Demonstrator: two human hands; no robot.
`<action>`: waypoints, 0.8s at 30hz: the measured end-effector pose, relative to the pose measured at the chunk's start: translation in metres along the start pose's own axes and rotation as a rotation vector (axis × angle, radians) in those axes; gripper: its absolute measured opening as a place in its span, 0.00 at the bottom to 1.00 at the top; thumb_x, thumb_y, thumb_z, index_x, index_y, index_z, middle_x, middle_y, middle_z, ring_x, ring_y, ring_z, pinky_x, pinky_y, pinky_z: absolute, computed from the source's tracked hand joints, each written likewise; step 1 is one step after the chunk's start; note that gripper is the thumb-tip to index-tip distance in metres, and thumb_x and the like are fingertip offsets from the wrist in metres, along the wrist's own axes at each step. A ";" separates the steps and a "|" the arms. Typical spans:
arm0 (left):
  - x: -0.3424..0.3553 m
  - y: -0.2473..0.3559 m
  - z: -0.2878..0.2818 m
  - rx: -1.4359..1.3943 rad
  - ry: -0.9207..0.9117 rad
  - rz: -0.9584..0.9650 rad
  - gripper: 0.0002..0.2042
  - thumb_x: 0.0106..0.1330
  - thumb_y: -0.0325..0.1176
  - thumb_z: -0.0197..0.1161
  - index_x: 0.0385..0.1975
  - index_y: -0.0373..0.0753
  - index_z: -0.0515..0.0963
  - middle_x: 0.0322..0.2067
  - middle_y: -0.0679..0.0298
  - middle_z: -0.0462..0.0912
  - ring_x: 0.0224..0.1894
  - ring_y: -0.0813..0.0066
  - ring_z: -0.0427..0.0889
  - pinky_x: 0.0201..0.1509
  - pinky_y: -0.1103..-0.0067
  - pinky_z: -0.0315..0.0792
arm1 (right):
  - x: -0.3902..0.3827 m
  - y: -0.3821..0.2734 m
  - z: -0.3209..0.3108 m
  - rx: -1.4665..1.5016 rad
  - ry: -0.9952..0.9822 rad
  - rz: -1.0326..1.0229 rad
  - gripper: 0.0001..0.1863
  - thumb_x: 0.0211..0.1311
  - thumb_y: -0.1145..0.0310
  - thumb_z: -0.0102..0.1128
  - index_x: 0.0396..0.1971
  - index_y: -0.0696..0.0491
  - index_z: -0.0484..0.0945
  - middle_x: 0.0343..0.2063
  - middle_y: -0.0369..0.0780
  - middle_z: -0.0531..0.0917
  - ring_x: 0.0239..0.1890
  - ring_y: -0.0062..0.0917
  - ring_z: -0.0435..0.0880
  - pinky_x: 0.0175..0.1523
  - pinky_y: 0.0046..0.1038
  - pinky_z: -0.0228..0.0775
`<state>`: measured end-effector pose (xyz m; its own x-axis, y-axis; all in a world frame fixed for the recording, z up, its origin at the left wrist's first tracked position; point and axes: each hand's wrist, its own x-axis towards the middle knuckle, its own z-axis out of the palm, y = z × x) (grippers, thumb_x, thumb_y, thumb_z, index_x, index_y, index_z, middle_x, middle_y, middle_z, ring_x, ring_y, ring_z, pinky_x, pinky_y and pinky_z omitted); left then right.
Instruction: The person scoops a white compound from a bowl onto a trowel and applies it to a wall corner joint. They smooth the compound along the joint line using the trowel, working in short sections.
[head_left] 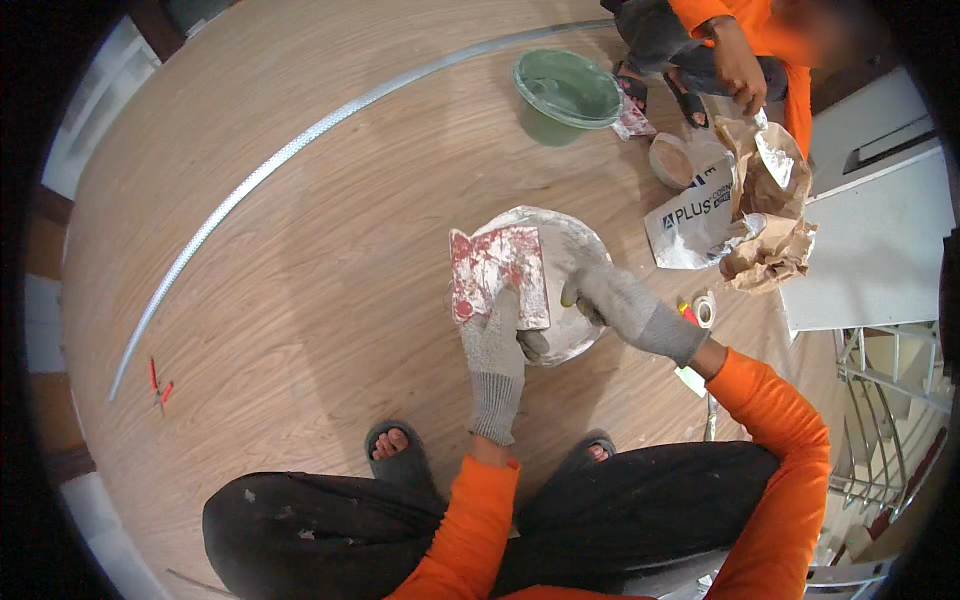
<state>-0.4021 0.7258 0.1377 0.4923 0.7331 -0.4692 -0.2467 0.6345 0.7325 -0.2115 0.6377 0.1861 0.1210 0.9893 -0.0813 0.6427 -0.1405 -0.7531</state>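
My left hand (493,350), in a grey knit glove, grips a red plastic filler spreader (518,265) smeared with white plaster. The spreader lies over the left side of a round, plaster-coated basin (592,238) on the floor between my feet and the co-worker. Above the basin's right side, my right hand (625,305), gloved alike, has its fingers curled closed. A small yellowish bit shows at its fingertips, but what it holds is hidden.
Beyond the basin stand a green bucket (548,125), a small bowl (672,160) and a torn paper sack (690,225). A co-worker's hand (740,70) reaches over the sack. A long metal strip (265,172) curves across the floor; red-handled pliers (160,387) lie left, a tape roll (705,309) right.
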 end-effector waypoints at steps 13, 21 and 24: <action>-0.010 0.013 0.008 0.101 -0.216 -0.051 0.21 0.77 0.40 0.59 0.61 0.31 0.76 0.53 0.63 0.82 0.52 0.77 0.80 0.56 0.75 0.75 | 0.022 -0.049 -0.016 0.426 0.280 0.526 0.17 0.72 0.53 0.65 0.29 0.49 0.75 0.17 0.29 0.75 0.18 0.12 0.72 0.26 0.20 0.67; -0.015 -0.029 0.008 -0.446 -0.333 0.175 0.25 0.77 0.32 0.56 0.71 0.34 0.63 0.64 0.58 0.73 0.66 0.68 0.73 0.70 0.69 0.68 | 0.021 -0.068 -0.011 0.679 0.332 0.578 0.15 0.74 0.54 0.63 0.38 0.51 0.79 0.19 0.30 0.77 0.20 0.13 0.75 0.27 0.20 0.69; -0.022 -0.032 0.019 -0.417 -0.226 0.192 0.23 0.77 0.33 0.56 0.69 0.36 0.66 0.64 0.58 0.75 0.67 0.65 0.74 0.72 0.68 0.69 | 0.021 -0.080 -0.005 0.602 0.284 0.579 0.15 0.75 0.54 0.61 0.43 0.53 0.79 0.19 0.30 0.76 0.20 0.13 0.76 0.27 0.21 0.70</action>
<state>-0.3894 0.6845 0.1338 0.5623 0.8042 -0.1927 -0.6401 0.5708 0.5143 -0.2567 0.6697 0.2476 0.5390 0.7106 -0.4522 -0.0761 -0.4936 -0.8663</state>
